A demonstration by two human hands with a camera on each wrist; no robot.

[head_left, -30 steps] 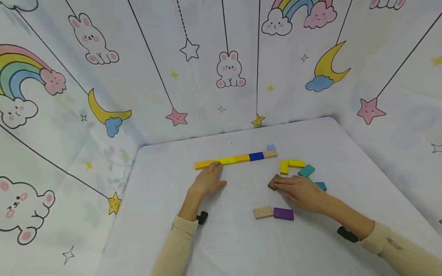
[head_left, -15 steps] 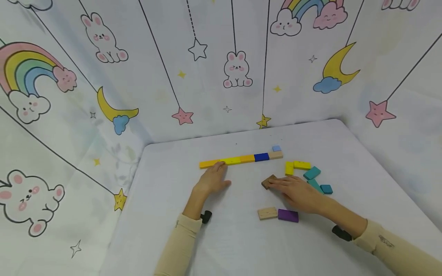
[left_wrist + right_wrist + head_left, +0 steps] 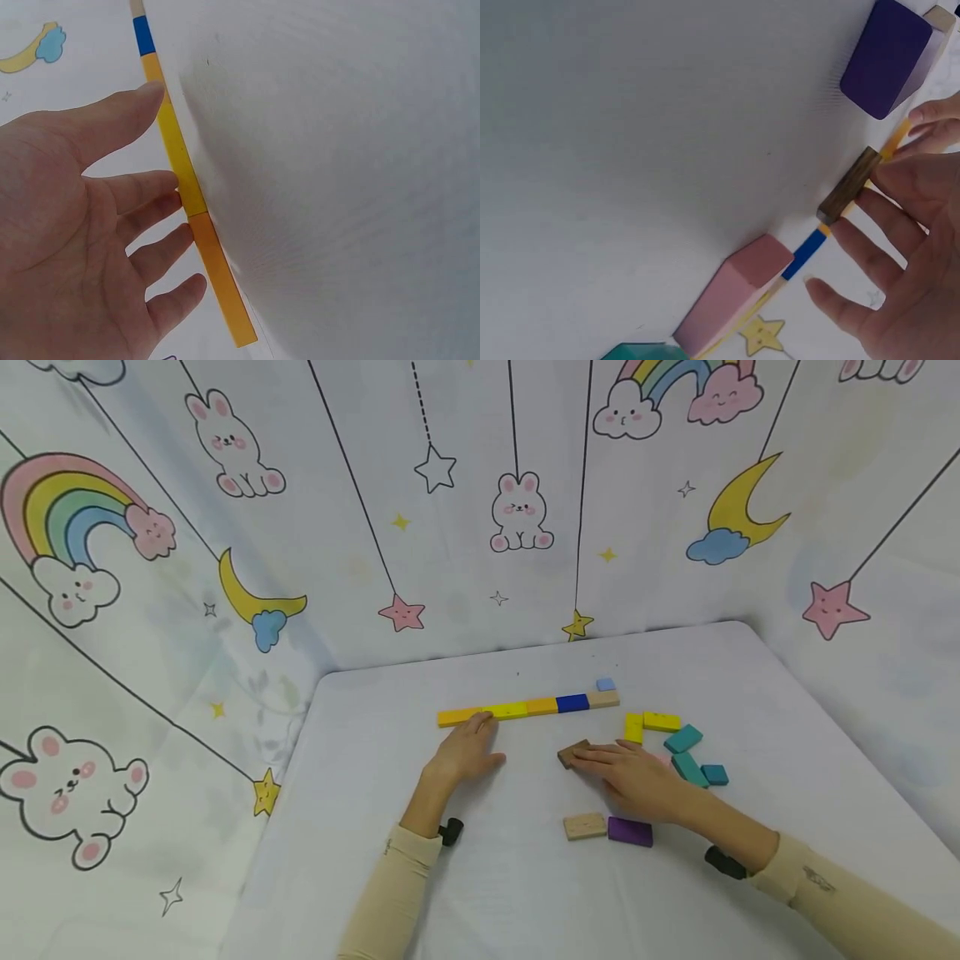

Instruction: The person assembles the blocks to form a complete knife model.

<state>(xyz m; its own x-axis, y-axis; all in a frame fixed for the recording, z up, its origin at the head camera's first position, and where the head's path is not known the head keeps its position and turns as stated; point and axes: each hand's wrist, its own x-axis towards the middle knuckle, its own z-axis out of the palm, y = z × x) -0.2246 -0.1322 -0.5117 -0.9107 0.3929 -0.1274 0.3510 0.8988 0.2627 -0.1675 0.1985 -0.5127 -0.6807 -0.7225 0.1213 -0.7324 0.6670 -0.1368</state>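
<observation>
White table before a cartoon-printed backdrop

A brown block lies nearer the person than the row of blocks, apart from it; the right hand touches it with loosely extended fingers. The left hand, also relaxed, meets the row's near edge, fingertips clearest in the left wrist view. The right wrist view exposes a pink block, mostly hand-hidden from the head view.

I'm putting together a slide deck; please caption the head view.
On a white table, the left hand touches a row of blocks while the right hand touches a brown block.
</observation>
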